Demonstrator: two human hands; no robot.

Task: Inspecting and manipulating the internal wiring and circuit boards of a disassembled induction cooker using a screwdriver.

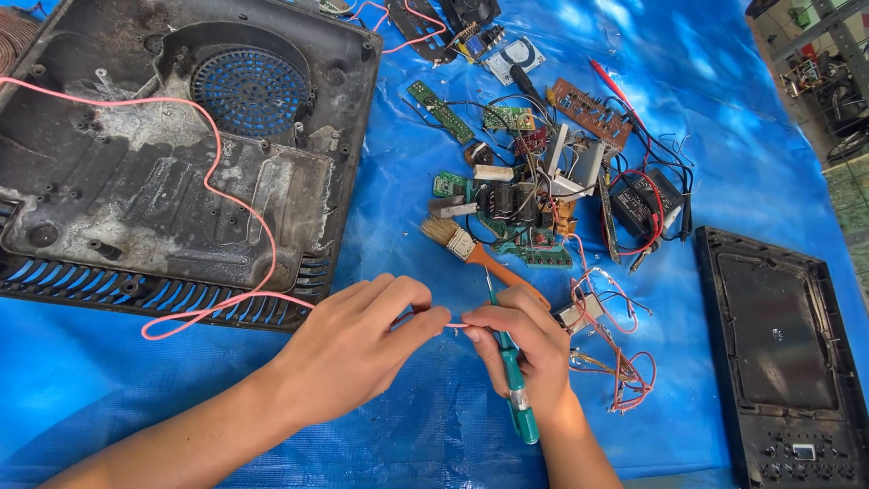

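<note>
**Two hands pinch one pink wire over a blue tarp**

Both hands meet low in the middle of the view. The left hand [362, 340] has its thumb and forefinger closed on the pink wire [217, 195], with the other fingers curled loosely. The right hand [523, 340] pinches the same wire just beside it, the two sets of fingertips nearly touching, and a short bare stretch of wire shows between them. That hand also has a green screwdriver [512, 376] tucked under its fingers, with the handle pointing down toward the wrist and the thin shaft rising above the knuckles.

From the left hand the wire loops out to the left, then climbs across the shell [172, 154], a dirty black casing lying open with a round blue fan grille [251, 91], and runs off the left edge.

Just above the right hand lies a brush [475, 254] with an orange handle, its end touching the knuckles. Beyond it sits a heap of boards [529, 195], green and brown, tangled with black and red leads. A small white part with thin red wires [611, 349] lies just right of the right hand. A black panel [783, 358] rests at the far right. The tarp [407, 426] lies under everything.
</note>
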